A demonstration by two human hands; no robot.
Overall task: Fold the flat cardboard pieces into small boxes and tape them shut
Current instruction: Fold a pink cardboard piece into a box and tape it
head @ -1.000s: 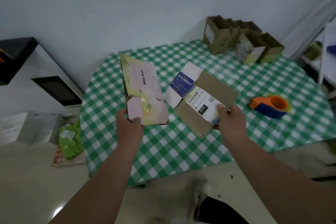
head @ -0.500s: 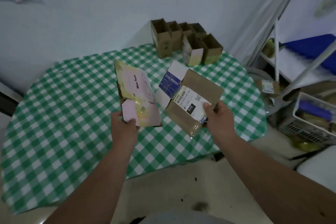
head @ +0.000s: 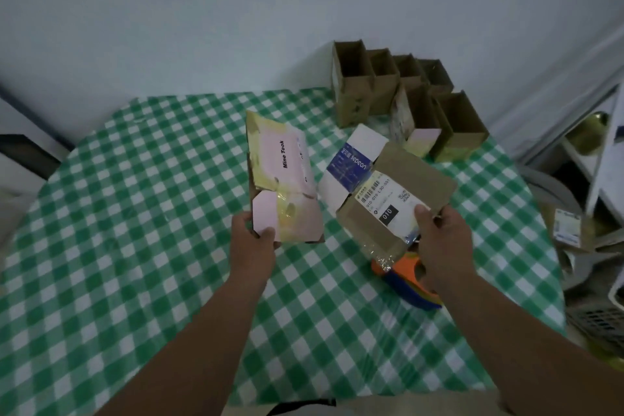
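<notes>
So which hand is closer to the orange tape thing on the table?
The right hand. It holds the brown cardboard piece just above the orange tape dispenser. The left hand holds the pink cardboard piece well off to the dispenser's left.

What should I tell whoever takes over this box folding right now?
Left hand holds the flat pink and yellow cardboard piece by its near corner.
Right hand holds the flat brown cardboard piece with a white shipping label.
Orange and blue tape dispenser lies on the green checked tablecloth under the right wrist.
Done: open-topped brown boxes stand at the far edge.
Left: fold and tape both held pieces.
</notes>
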